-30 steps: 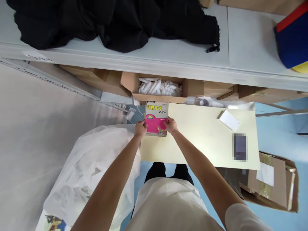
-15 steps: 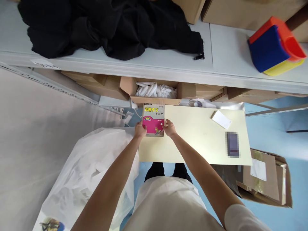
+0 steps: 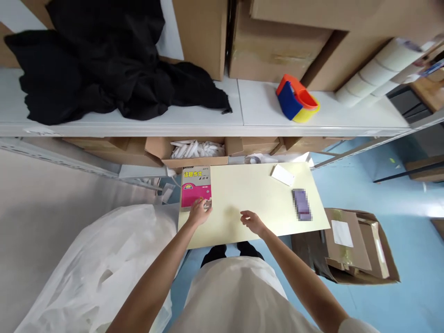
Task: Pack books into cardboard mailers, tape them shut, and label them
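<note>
A book (image 3: 196, 185) with a grey upper cover, a magenta lower cover and yellow lettering lies flat at the left end of the cream table (image 3: 243, 189). My left hand (image 3: 200, 212) is over the book's lower right corner, fingers loosely spread, hiding part of the cover picture. Whether its fingertips press on the cover I cannot tell. Further right, my right hand (image 3: 253, 222) hovers above the table near its front edge, fingers slightly bent and apart, holding nothing. A white card or pad (image 3: 282, 175) and a blurred dark purple object (image 3: 301, 204) lie at the table's right.
Behind the table, an open carton (image 3: 194, 162) holds white packets. Black cloth (image 3: 104, 78) and a red, blue and yellow holder (image 3: 296, 101) sit on the shelf above. A large translucent bag (image 3: 114, 259) stands left; a box of flattened cardboard (image 3: 360, 249) is on the floor right.
Both hands held the book's sides before; now the book lies at the table's left end. My right hand has come off it and moved right and nearer me. The head view has shifted.
</note>
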A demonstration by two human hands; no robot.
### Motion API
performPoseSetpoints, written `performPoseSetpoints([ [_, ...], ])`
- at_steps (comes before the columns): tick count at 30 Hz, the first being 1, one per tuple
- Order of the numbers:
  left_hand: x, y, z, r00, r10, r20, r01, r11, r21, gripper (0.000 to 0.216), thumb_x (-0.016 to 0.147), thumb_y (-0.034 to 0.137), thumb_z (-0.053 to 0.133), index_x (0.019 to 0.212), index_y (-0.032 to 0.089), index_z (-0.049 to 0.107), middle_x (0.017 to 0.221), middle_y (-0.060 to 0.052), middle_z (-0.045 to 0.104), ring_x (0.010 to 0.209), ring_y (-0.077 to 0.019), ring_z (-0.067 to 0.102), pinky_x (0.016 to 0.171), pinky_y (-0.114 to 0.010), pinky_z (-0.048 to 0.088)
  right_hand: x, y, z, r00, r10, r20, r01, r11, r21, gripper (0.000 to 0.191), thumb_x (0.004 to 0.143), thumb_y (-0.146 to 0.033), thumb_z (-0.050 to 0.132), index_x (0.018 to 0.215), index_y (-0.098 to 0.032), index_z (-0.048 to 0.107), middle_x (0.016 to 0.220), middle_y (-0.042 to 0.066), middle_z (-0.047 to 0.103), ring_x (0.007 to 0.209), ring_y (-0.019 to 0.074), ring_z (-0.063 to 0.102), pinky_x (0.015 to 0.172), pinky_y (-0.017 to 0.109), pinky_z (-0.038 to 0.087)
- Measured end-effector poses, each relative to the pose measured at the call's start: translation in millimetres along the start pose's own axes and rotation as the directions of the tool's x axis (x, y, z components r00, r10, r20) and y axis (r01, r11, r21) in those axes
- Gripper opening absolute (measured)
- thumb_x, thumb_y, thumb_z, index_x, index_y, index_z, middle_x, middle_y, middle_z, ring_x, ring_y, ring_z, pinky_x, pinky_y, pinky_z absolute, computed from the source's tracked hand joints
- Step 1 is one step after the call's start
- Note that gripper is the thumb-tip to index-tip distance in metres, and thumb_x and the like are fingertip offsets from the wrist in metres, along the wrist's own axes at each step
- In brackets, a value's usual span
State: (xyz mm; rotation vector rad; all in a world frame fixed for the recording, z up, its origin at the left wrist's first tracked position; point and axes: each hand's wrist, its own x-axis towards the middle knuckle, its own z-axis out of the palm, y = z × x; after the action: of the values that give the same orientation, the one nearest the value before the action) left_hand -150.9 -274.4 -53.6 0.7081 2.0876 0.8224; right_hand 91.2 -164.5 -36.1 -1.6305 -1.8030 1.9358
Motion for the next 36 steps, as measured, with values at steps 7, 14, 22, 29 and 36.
performPoseSetpoints([
  [7,-32,47,32,0.976,0.013,0.216,-0.028,0.997,0.068,0.039,0.057,0.034,0.072,0.092,0.018,0.064,0.115,-0.016,0.068,0.114,-0.0383,0.06,0.097,-0.048,0.044,-27,18,-62,0.999,-0.046,0.024,0.045,0.998,0.035,0.027,0.067,-0.031,0.065,0.089,-0.015,0.065,0.058,-0.001,0.059,0.054,0.0126,0.056,0.057,0.029,0.046],
  [14,-11,227,41,0.928,0.348,0.132,-0.348,0.937,-0.019,0.036,0.078,0.033,0.064,0.11,0.018,0.062,0.119,-0.01,0.067,0.109,-0.0241,0.065,0.093,-0.034,0.049,-6,-131,-208,0.727,-0.604,-0.326,0.559,0.797,-0.231,0.042,0.078,-0.044,0.058,0.108,-0.015,0.063,0.086,0.006,0.068,0.059,0.0127,0.056,0.065,0.031,0.049],
  [22,68,441,46,0.845,0.382,-0.373,-0.402,0.915,0.027,0.071,0.078,0.046,0.068,0.133,0.007,0.046,0.139,-0.025,0.049,0.123,-0.0297,0.054,0.1,-0.041,0.043,60,-305,-292,0.726,-0.577,-0.374,0.538,0.816,-0.213,0.072,0.08,-0.054,0.061,0.135,-0.009,0.047,0.133,0.022,0.053,0.101,0.026,0.063,0.087,0.041,0.05],
  [29,116,454,72,0.771,0.445,-0.455,-0.564,0.81,-0.163,0.04,0.081,0.038,0.065,0.117,0.021,0.057,0.106,-0.008,0.069,0.106,-0.0211,0.064,0.087,-0.034,0.05,102,-309,-280,0.712,-0.635,-0.3,0.621,0.768,-0.153,0.067,0.078,-0.049,0.065,0.133,-0.016,0.045,0.12,0.014,0.061,0.107,0.0248,0.06,0.094,0.046,0.048],
  [36,26,400,105,0.689,0.553,-0.469,-0.692,0.694,-0.199,0.05,0.08,0.033,0.067,0.126,0.022,0.05,0.12,-0.007,0.062,0.107,-0.0186,0.062,0.092,-0.033,0.051,23,-223,-287,0.51,-0.806,-0.3,0.808,0.569,-0.153,0.057,0.085,-0.055,0.057,0.13,-0.023,0.042,0.121,0.009,0.055,0.083,0.0166,0.064,0.075,0.034,0.055],
])
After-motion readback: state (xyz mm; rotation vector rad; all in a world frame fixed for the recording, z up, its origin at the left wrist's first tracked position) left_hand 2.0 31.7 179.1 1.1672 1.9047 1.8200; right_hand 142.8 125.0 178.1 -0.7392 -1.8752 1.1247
